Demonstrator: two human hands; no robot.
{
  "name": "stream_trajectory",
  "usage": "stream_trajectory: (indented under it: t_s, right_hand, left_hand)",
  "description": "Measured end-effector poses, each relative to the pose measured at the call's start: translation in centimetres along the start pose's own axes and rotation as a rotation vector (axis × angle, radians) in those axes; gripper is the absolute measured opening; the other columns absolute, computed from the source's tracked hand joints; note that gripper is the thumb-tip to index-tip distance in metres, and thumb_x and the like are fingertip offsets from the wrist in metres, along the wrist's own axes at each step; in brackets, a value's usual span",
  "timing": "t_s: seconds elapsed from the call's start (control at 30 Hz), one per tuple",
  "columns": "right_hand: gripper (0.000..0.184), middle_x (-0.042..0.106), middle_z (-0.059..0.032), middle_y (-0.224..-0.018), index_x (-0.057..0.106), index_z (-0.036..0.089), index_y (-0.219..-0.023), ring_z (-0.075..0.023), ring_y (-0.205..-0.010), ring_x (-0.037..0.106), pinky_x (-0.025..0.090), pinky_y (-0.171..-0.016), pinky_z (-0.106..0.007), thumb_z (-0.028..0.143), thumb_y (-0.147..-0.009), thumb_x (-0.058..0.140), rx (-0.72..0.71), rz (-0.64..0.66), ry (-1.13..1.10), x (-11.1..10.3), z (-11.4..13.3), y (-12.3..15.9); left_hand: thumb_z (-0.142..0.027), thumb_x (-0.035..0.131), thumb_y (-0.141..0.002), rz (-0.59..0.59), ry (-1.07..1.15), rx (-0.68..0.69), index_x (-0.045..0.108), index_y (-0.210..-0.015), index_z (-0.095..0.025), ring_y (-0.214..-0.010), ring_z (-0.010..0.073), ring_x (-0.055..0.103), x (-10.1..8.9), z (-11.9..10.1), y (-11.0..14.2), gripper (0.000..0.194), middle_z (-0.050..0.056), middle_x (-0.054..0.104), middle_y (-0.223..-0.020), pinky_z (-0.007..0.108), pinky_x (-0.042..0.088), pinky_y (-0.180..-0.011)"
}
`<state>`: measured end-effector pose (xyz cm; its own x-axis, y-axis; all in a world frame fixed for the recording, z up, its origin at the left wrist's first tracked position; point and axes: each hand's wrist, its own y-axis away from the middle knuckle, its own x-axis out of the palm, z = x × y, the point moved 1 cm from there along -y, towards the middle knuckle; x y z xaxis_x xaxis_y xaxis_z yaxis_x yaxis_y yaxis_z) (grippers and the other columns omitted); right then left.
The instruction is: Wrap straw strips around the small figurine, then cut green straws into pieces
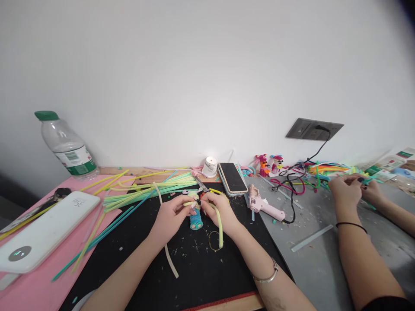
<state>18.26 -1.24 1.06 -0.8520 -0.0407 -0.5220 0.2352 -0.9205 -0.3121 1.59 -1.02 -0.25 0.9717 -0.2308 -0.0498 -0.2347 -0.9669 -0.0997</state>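
My left hand [174, 212] and my right hand [221, 211] meet over the black mat, fingertips pinched together. Between them runs a pale yellow-green pipe cleaner [220, 231], its loose end hanging below my right hand. Right below the fingertips is a small blue pipe-cleaner figure [196, 220] with two round pale feet; my fingers partly hide its upper part, and I cannot tell whether they grip it. A cream pipe cleaner [171, 262] lies on the mat, passing under my left wrist. Scissors [202, 185] rest just behind the hands.
Bundled pipe cleaners [152, 192] lie left, near a white power bank [48, 231] and a bottle [68, 147]. Behind are a phone [232, 177] and a white cup [210, 166]. A corded glue gun [264, 207] lies right. Another person's hands [348, 190] work at far right.
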Motion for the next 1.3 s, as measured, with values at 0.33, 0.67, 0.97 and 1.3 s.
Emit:
stream_trajectory:
  t_s: [0.33,0.67,0.97,1.3]
  right_hand:
    - [0.017,0.065,-0.0043,-0.074,0.063,0.019,-0.082,-0.0153,-0.067,0.058,0.045,-0.066,-0.026,0.024,-0.087,0.047,-0.19,-0.14,0.136,-0.15,0.41,0.27]
    - [0.02,0.069,-0.0069,-0.086,0.066,0.02,-0.092,-0.0174,-0.078,0.063,0.049,-0.073,-0.03,0.02,-0.087,0.047,-0.23,-0.167,0.115,-0.11,0.1,0.19]
    - [0.019,0.069,-0.0059,-0.085,0.069,0.021,-0.093,-0.017,-0.078,0.063,0.049,-0.075,-0.029,0.02,-0.085,0.051,-0.203,-0.073,0.001,0.1,0.61,0.01]
    - [0.01,0.061,-0.0015,-0.066,0.068,0.018,-0.078,-0.0141,-0.062,0.057,0.047,-0.061,-0.026,0.021,-0.079,0.059,0.027,-0.054,-0.275,0.31,0.68,0.13]
  left_hand:
    - [-0.043,0.061,-0.076,0.071,0.299,-0.172,0.063,-0.086,-0.014,-0.058,0.0136,0.061,-0.03,-1.04,0.08,0.03,0.006,0.067,-0.076,0.025,0.05,-0.057]
    - [-0.037,0.065,-0.076,0.214,0.432,-0.312,0.06,-0.083,-0.014,-0.058,0.0102,0.059,0.0,-0.66,0.09,0.024,0.004,0.063,-0.073,0.021,0.048,-0.056]
    - [-0.039,0.066,-0.075,0.172,0.378,-0.299,0.06,-0.08,-0.015,-0.056,0.0092,0.057,-0.06,-0.64,0.05,0.025,0.001,0.061,-0.069,0.021,0.046,-0.055]
    - [-0.034,0.061,-0.081,0.224,0.437,-0.264,0.059,-0.08,-0.015,-0.054,0.0064,0.053,-0.03,-0.62,0.11,0.019,-0.001,0.057,-0.068,0.019,0.044,-0.054]
